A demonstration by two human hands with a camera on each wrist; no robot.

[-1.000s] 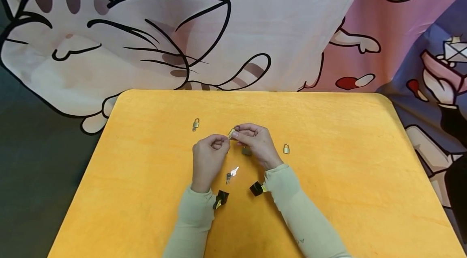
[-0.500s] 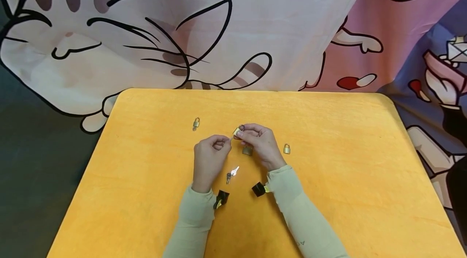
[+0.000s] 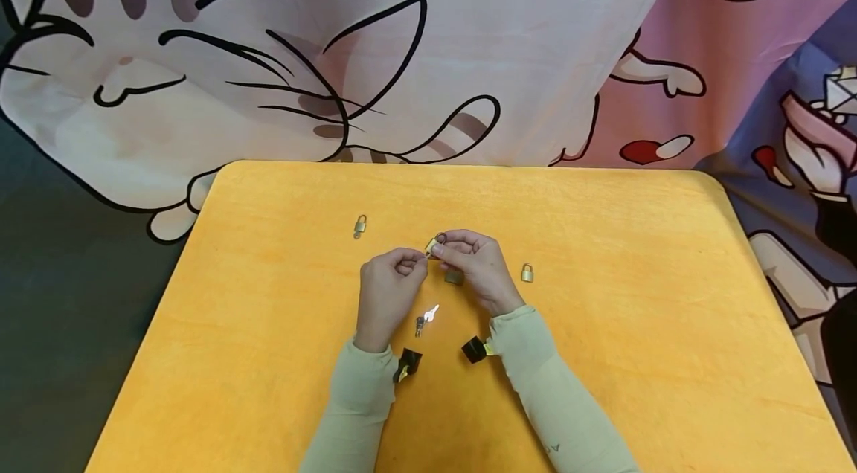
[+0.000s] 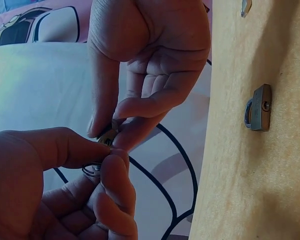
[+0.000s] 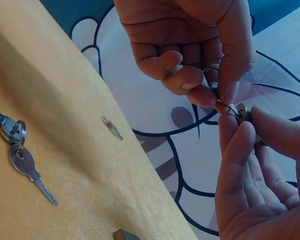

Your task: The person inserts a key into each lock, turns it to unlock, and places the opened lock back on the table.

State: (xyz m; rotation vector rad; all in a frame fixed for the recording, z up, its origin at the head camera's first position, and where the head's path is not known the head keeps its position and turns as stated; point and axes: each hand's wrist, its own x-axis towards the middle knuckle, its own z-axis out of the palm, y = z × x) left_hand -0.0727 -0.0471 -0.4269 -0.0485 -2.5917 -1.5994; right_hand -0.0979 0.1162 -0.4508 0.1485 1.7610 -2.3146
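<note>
A small brass padlock is held between the thumb and fingers of my right hand, above the table. My left hand pinches a small key with a split ring on it. In the right wrist view the key's blade meets the padlock at its keyhole end; how deep it sits cannot be told. Fingers cover much of both. Below my right hand another padlock lies on the table, its shackle and keyhole visible in the left wrist view.
On the yellow table, a pair of ringed keys lies between my forearms. One padlock lies at the far left with a small round piece at its lower end. Another padlock lies to the right. A cartoon-print cloth hangs behind.
My right hand first drew the padlock slightly right, away from the left hand's key, then brought it back. Now key and padlock meet again. The things on the table stay put.
</note>
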